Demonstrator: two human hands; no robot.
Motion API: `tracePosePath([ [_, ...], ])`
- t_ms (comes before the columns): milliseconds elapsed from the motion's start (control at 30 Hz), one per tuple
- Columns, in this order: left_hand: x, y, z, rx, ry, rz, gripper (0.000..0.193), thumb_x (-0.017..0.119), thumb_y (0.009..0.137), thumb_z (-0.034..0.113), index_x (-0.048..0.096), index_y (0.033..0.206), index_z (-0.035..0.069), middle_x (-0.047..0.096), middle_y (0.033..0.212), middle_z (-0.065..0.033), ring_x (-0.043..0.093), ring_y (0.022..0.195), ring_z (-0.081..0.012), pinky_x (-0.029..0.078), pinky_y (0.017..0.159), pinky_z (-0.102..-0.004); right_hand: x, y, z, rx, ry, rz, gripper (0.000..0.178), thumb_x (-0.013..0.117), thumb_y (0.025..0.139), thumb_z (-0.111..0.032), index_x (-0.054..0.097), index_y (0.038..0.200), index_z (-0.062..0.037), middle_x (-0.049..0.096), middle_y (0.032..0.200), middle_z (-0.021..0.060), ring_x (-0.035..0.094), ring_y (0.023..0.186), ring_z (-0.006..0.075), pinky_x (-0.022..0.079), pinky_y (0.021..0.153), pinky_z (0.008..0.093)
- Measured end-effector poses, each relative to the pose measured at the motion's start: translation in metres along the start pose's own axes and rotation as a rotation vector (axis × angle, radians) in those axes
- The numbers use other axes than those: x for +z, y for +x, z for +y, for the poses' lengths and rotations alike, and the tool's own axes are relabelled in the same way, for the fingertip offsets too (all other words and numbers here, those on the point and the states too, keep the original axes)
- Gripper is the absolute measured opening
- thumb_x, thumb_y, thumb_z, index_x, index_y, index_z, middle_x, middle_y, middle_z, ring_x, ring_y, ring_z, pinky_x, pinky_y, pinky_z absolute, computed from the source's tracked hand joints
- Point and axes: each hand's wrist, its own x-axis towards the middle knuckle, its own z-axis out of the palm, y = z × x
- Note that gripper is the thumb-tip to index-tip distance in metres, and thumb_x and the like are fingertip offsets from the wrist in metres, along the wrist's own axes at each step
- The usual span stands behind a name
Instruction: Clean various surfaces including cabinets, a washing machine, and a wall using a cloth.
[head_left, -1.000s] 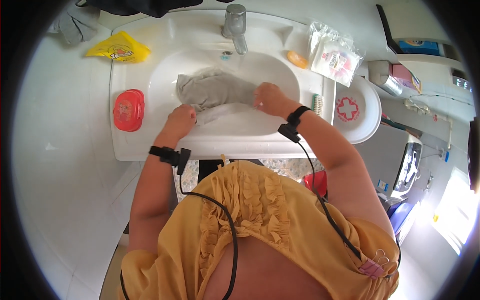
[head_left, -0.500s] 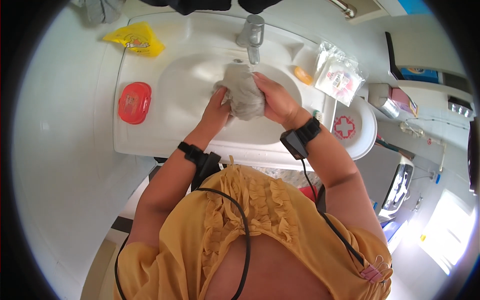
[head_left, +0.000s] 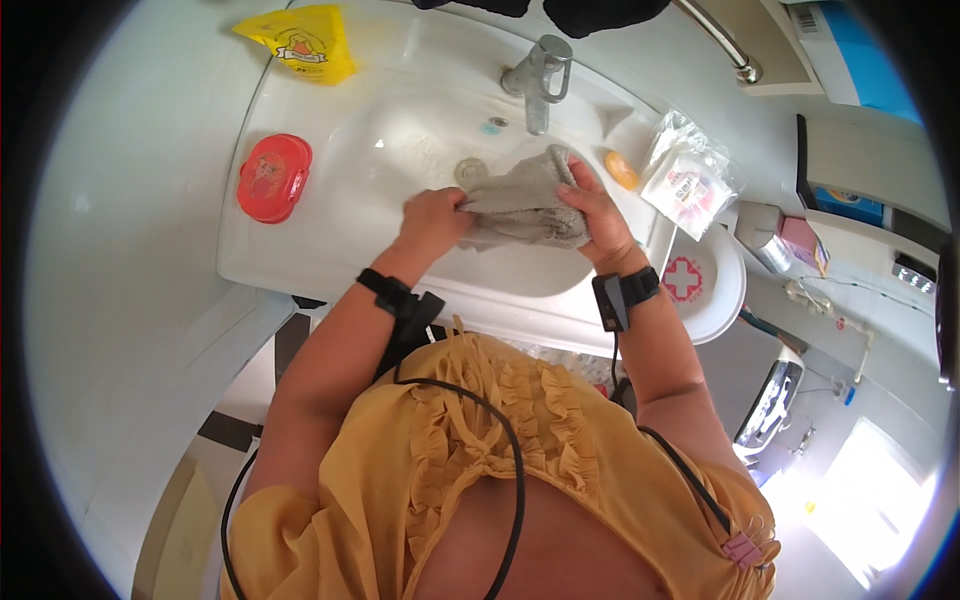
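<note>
The grey, soft-looking fabric cloth (head_left: 522, 212) has gone from a bundle squeezed between two palms to a piece drawn out sideways, with folds along its near edge. A second ago it lay spread on the bowl floor of the white ceramic washbasin (head_left: 350, 225); now it is held up over the right half of that bowl, at 6 o'clock from the silver metal faucet (head_left: 545, 75). The round drain (head_left: 470, 172), hidden half a second ago, shows at 10 o'clock from the cloth.

The left hand (head_left: 430, 224) has its fingers closed on the 9 o'clock end. The right hand (head_left: 598, 208) grips the 3 o'clock end, thumb on the near face, fingers curling behind. With both ends caught, the handling seems to have turned from pressing the fabric to opening and arranging it; how wet it is, I cannot tell.

Around it, matters stand as before: the orange-yellow oval soap bar (head_left: 621, 170) at 2 o'clock on the rim, the red plastic soap box (head_left: 274, 178) at 9 o'clock, the yellow plastic pouch (head_left: 315, 48) at 10 o'clock.
</note>
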Motion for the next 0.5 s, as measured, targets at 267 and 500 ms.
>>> tracePosePath([
  [267,-0.022,-0.005,0.043,0.032,-0.577,-0.061,0.017,0.062,0.085,0.017,0.065,0.094,0.002,0.060,0.079,-0.0003,0.051,0.072,-0.0103,0.041,0.069,-0.0258,-0.109,0.039,0.059,-0.122,-1.243,0.566,0.073,0.062,0.089,-0.057,0.047,0.142,-0.0085,0.044,0.147,0.0188,0.038,0.137,0.0336,0.036,0.109,0.0496],
  [500,0.009,-0.010,0.037,0.003,-1.534,-0.308,0.031,0.057,0.089,0.015,0.058,0.116,0.000,0.064,0.112,-0.0076,0.059,0.103,-0.0187,0.045,0.096,-0.0339,-0.026,0.074,0.082,0.277,0.303,0.218,0.090,0.052,0.089,-0.068,0.023,0.152,-0.0104,0.043,0.144,0.0154,0.047,0.129,0.0339,0.039,0.106,0.0544],
])
